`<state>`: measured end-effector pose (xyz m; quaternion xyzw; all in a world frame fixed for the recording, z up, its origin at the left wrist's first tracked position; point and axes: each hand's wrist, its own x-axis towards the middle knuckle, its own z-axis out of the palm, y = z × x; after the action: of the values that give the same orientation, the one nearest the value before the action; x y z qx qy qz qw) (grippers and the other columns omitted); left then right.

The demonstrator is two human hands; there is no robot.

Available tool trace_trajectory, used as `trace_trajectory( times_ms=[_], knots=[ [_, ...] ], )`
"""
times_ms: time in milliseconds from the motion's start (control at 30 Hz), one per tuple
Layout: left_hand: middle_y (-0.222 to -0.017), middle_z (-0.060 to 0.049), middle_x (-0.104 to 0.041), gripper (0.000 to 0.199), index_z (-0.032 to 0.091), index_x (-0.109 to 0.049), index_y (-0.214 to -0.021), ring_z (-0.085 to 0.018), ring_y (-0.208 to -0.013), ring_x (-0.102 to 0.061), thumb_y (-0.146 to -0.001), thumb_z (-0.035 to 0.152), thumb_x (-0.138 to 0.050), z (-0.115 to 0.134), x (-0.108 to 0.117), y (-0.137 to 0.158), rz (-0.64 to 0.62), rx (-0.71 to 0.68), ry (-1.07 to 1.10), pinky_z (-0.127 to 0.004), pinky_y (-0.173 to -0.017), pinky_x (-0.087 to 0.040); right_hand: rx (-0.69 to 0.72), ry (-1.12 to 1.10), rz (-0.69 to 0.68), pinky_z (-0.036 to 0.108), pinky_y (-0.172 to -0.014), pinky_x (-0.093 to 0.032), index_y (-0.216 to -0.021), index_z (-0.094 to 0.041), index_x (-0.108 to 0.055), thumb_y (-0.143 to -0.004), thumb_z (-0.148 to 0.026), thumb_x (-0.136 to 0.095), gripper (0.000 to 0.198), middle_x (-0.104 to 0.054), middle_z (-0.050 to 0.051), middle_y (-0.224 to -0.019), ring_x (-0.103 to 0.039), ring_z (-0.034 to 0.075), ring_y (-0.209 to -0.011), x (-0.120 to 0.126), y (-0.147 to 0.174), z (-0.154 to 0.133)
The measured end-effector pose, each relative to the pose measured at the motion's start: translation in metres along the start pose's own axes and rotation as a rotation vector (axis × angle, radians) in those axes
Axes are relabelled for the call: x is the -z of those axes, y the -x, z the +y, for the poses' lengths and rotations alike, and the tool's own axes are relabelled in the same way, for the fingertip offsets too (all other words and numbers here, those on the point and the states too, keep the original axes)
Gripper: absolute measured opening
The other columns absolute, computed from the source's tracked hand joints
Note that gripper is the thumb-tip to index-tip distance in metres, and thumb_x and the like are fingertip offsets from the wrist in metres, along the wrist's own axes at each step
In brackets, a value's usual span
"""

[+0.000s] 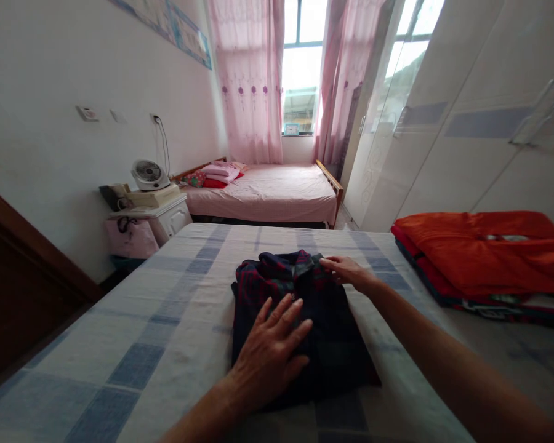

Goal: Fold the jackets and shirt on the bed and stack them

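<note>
A folded dark navy shirt (332, 344) with a red plaid pattern at its collar lies on the bed in front of me, collar end away from me. My left hand (279, 338) rests on the front of the shirt, fingers spread and palm down. At the right edge of the collar, my right hand (344, 271) pinches the cloth between thumb and fingers. Part of the shirt's front is hidden under my left hand.
The bed has a white and blue checked sheet (180, 351). To the right lies a stack of folded clothes (480, 252), orange on top. Beyond are a pink-covered bed (277, 197), a nightstand (173, 215) with a fan (148, 175), and a white wardrobe (466, 166).
</note>
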<state>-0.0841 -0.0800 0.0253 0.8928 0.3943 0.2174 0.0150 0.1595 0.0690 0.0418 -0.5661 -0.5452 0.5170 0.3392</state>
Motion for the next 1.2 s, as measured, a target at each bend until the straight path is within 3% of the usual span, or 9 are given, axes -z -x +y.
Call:
trace_trajectory(
  times_ms=[133, 300, 400, 500, 633, 767, 933, 1067, 1200],
  knots=[
    [-0.151, -0.004, -0.024, 0.056, 0.033, -0.032, -0.139, -0.027, -0.139, -0.018, -0.086, 0.031, -0.049, 0.008, -0.012, 0.01, -0.12, -0.009, -0.008, -0.055, -0.109, -0.022, 0.118, 0.013, 0.052, 0.025, -0.063, -0.05, -0.096, -0.019, -0.062, -0.074, -0.028, -0.056, 0.024, -0.068, 0.001, -0.079, -0.063, 0.013, -0.068, -0.011, -0.003, -0.009],
    [-0.148, -0.003, -0.032, 0.054, 0.034, -0.032, -0.139, -0.026, -0.136, -0.026, -0.087, 0.034, -0.048, 0.006, -0.011, 0.008, -0.116, 0.025, 0.044, -0.053, -0.108, -0.024, 0.151, 0.207, 0.288, 0.027, -0.074, -0.048, -0.097, -0.015, -0.061, -0.071, -0.015, -0.051, 0.028, -0.068, 0.007, -0.09, -0.062, 0.016, -0.078, -0.006, -0.001, 0.002],
    [-0.142, -0.006, -0.041, 0.045, 0.026, -0.041, -0.134, -0.022, -0.131, -0.036, -0.09, 0.031, -0.042, -0.011, -0.001, 0.007, 0.099, 0.242, 0.061, -0.044, -0.108, -0.03, 0.16, 0.365, 0.445, 0.03, -0.086, -0.042, -0.107, -0.014, -0.058, -0.074, -0.016, -0.051, 0.034, -0.062, 0.011, -0.109, -0.06, 0.018, -0.092, 0.008, 0.005, 0.012],
    [-0.133, -0.013, -0.047, 0.045, 0.016, -0.048, -0.126, -0.025, -0.127, -0.04, -0.087, 0.038, -0.043, -0.05, 0.01, 0.007, 0.316, 0.569, 0.059, -0.042, -0.106, -0.031, 0.12, 0.476, 0.455, 0.034, -0.083, -0.042, -0.111, -0.011, -0.057, -0.079, -0.03, -0.052, 0.037, -0.064, 0.014, -0.102, -0.061, 0.022, -0.088, 0.019, 0.012, 0.019],
    [-0.113, -0.016, -0.058, 0.052, 0.012, -0.058, -0.11, -0.031, -0.108, -0.054, -0.076, 0.05, -0.053, -0.097, 0.014, -0.002, 0.243, 0.854, 0.23, -0.045, -0.097, -0.039, 0.1, 0.545, 0.347, 0.034, -0.074, -0.045, -0.103, -0.01, -0.062, -0.076, -0.046, -0.056, 0.045, -0.068, 0.014, -0.088, -0.063, 0.025, -0.082, 0.011, 0.016, 0.026],
    [-0.092, -0.009, -0.066, 0.036, 0.014, -0.062, -0.098, -0.026, -0.092, -0.061, -0.066, 0.031, -0.064, -0.105, 0.008, -0.023, 0.23, 0.831, 0.331, -0.038, -0.086, -0.046, 0.206, 0.552, 0.264, 0.029, -0.076, -0.045, -0.094, -0.016, -0.065, -0.071, -0.03, -0.061, 0.027, -0.069, 0.007, -0.09, -0.063, 0.021, -0.085, -0.01, 0.014, 0.024],
    [-0.083, -0.005, -0.068, 0.036, 0.013, -0.057, -0.104, -0.02, -0.077, -0.066, -0.07, 0.014, -0.049, -0.099, 0.002, -0.033, 0.315, 0.802, 0.442, -0.033, -0.073, -0.053, 0.287, 0.52, 0.264, 0.024, -0.07, -0.047, -0.095, -0.017, -0.062, -0.072, -0.015, -0.05, 0.027, -0.068, 0.002, -0.088, -0.062, 0.014, -0.076, -0.008, 0.015, 0.018],
    [-0.118, -0.015, -0.059, 0.05, 0.011, -0.051, -0.118, -0.027, -0.114, -0.054, -0.069, 0.013, -0.051, -0.094, 0.002, -0.03, 0.439, 0.804, 0.341, -0.044, -0.099, -0.04, 0.329, 0.562, 0.41, 0.029, -0.077, -0.045, -0.107, -0.012, -0.057, -0.072, -0.011, -0.048, 0.036, -0.06, 0.011, -0.104, -0.06, 0.018, -0.086, -0.005, 0.025, 0.013],
    [-0.143, -0.014, -0.038, 0.053, 0.015, -0.043, -0.132, -0.025, -0.136, -0.027, -0.081, 0.028, -0.05, -0.089, -0.005, -0.028, 0.438, 0.585, 0.099, -0.043, -0.112, -0.022, 0.535, 0.582, 0.439, 0.029, -0.082, -0.044, -0.098, -0.019, -0.058, -0.08, -0.015, -0.044, 0.022, -0.059, 0.005, -0.098, -0.057, 0.016, -0.089, -0.028, 0.04, 0.014]
  ],
)
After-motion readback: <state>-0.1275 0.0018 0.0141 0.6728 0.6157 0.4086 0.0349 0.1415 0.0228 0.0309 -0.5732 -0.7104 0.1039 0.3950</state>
